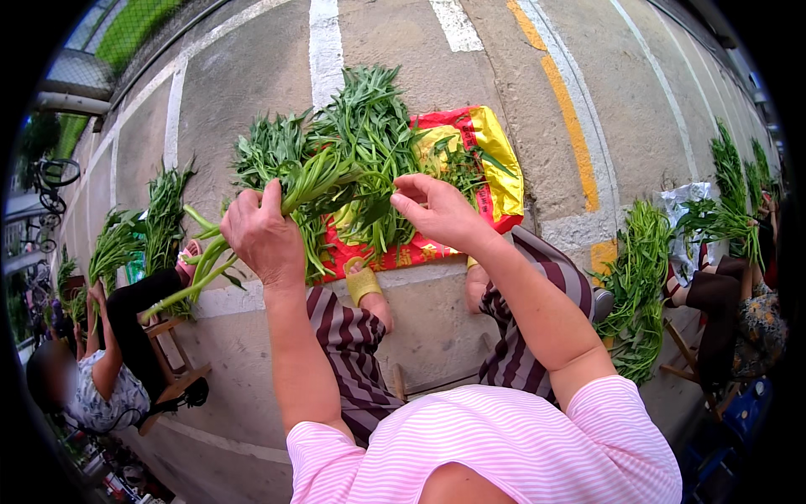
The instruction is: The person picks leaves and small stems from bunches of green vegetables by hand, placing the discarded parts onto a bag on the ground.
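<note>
My left hand [261, 233] is closed around a bunch of leafy green stems [324, 179], which look like water spinach. Their thick pale ends [211, 268] stick out below the fist, towards the left. At the bunch's right side is my right hand [434, 208], thumb and fingers curved near a bent stem. Whether the fingertips pinch that stem is not clear. Beneath both hands, a large heap of the same greens [368, 120] lies partly on a red and yellow plastic sack [500, 164]. Small loose leaves and sprigs [456, 167] are scattered on the sack.
A seated person [104, 378] on the left handles greens beside a wooden stool [173, 372]. Another seated person [749, 315] is on the right, near a long pile of stems [639, 283] and a silver sheet [683, 201]. Yellow slippers [363, 283] touch the sack's near edge.
</note>
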Demonstrator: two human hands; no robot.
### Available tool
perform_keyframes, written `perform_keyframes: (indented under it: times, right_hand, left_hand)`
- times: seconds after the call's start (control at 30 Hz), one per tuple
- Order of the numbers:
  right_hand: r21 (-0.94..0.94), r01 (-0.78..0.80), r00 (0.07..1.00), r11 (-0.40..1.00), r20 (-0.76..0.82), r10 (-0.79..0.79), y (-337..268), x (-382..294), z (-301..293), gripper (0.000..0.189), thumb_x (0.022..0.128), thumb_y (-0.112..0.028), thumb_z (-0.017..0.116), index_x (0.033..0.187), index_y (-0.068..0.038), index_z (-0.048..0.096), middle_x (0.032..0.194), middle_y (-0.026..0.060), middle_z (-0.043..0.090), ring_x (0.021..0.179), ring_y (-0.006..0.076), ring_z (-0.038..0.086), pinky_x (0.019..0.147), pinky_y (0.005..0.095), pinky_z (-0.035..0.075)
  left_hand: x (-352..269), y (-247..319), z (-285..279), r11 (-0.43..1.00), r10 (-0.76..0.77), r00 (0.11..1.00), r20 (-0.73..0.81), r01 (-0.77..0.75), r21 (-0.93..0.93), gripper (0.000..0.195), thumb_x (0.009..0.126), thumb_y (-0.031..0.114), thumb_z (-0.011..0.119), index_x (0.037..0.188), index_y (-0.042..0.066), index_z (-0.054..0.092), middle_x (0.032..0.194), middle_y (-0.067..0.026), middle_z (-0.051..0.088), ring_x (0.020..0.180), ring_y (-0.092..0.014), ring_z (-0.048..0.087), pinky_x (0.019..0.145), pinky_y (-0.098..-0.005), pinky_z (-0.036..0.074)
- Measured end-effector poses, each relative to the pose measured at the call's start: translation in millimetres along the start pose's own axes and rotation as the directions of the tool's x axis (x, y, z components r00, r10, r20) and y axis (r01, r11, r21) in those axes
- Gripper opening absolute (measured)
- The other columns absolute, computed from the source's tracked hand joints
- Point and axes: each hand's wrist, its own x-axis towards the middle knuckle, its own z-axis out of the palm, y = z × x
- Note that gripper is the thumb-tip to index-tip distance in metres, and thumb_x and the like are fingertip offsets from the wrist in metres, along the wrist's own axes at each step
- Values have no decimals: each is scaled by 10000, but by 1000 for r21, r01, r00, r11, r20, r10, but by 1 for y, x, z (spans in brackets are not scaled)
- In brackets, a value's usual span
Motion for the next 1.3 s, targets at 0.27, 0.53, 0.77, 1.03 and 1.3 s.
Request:
perform_keyframes:
  times: [0.27, 0.53, 0.77, 1.03, 1.3]
  right_hand:
    - [-481, 549, 739, 684, -103, -666, -26, 4, -5, 556, 819, -67, 633, 1353, -35, 482, 1355, 183, 531, 1276, 330, 507, 1093, 422, 378]
    - [-428, 557, 766, 712, -66, -640, -17, 3, 2, 338, 811, -94, 703, 1143, -85, 638, 921, 71, 656, 886, 277, 636, 826, 403, 479]
    - [-427, 664, 681, 614, 6, -732, -24, -9, 18, 202, 827, -69, 715, 1026, -86, 682, 957, 94, 655, 887, 292, 652, 771, 386, 524]
    - [-339, 577, 707, 743, -249, -662, -27, -4, 11, 129, 859, -59, 680, 987, -55, 672, 907, 100, 650, 850, 290, 655, 728, 379, 537]
    - [-311, 562, 645, 766, -415, -642, -32, 2, 0, 175, 855, -4, 665, 1026, -39, 675, 980, 112, 651, 927, 286, 657, 781, 366, 538]
  left_hand:
    - [-5, 37, -2, 904, 343, 939, -3, -331, -270, 298, 731, 7, 633, 987, 135, 717, 873, -35, 586, 911, -253, 583, 881, -395, 434]
    - [-4, 16, 7, 973, 54, 998, 19, -49, -224, 328, 731, 7, 660, 1043, 107, 679, 895, -66, 613, 935, -278, 597, 861, -396, 434]
    - [-8, -19, 34, 859, -245, 968, -63, 186, -477, 353, 782, 71, 695, 1117, 16, 602, 962, -144, 628, 935, -368, 605, 816, -441, 454]
    - [-6, -11, 36, 867, -214, 964, -155, 115, -485, 368, 777, 111, 712, 1128, 61, 613, 943, -115, 628, 944, -348, 603, 829, -446, 435]
    - [0, 14, 12, 932, 80, 990, -118, -116, -344, 344, 723, 60, 673, 1055, 139, 715, 921, -52, 607, 920, -260, 593, 895, -416, 445]
